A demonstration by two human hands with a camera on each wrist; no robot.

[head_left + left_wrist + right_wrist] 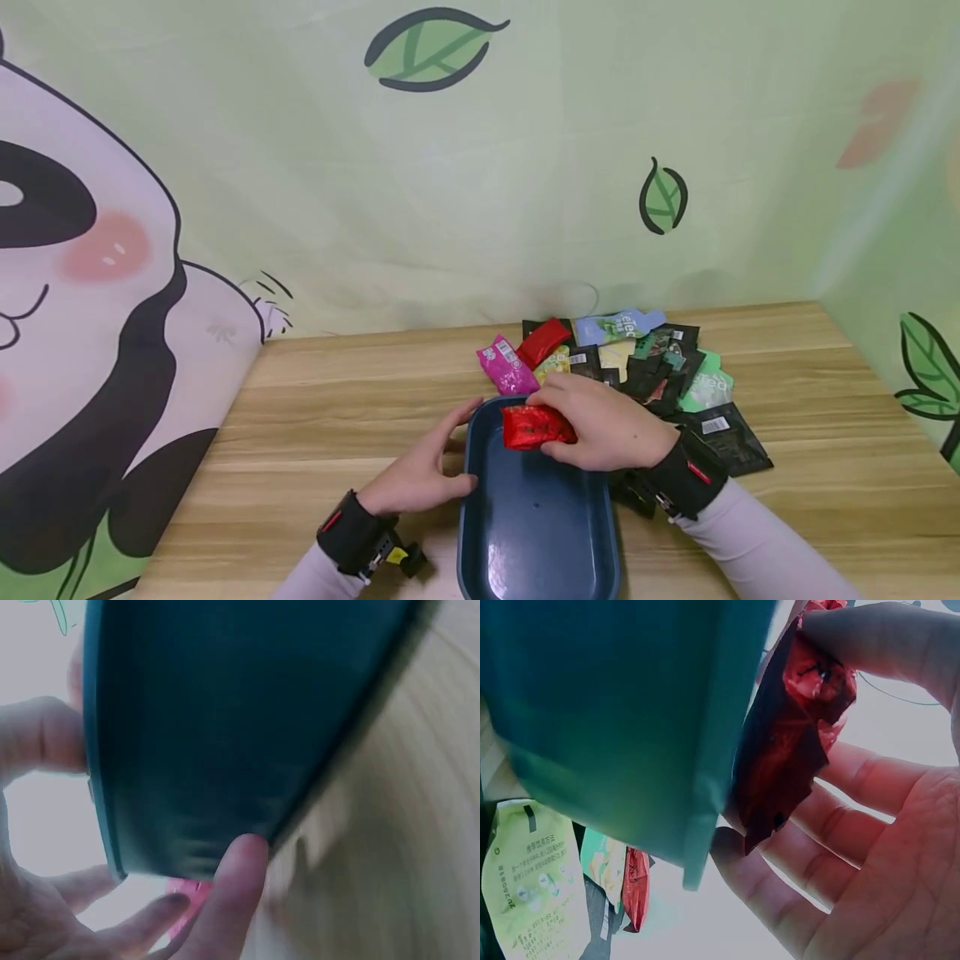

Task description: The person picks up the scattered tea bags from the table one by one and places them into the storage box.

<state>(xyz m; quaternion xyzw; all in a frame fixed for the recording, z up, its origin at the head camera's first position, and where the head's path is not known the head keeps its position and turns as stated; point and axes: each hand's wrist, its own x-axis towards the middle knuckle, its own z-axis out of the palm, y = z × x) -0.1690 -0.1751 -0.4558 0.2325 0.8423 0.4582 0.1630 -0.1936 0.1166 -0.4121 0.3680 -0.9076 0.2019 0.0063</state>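
Note:
A dark blue tray [536, 517] with rounded corners stands on the wooden table. Over its far end my right hand [600, 421] holds a shiny red packet [534, 427], gripped between thumb and fingers. In the right wrist view the red packet [787, 742] hangs beside the tray's rim [705, 810]. My left hand [423, 471] rests at the tray's left side, thumb at the rim and fingers spread along the outside. The left wrist view shows fingertips [247, 855] touching the tray's outer wall [195, 750].
Behind and right of the tray lies a pile of packets: a pink one [508, 367], another red one [543, 342], a light blue pouch [617, 325], several black ones, and a green one [708, 387]. A black pouch [727, 437] lies furthest right. A printed backdrop [480, 208] rises behind the table [322, 400].

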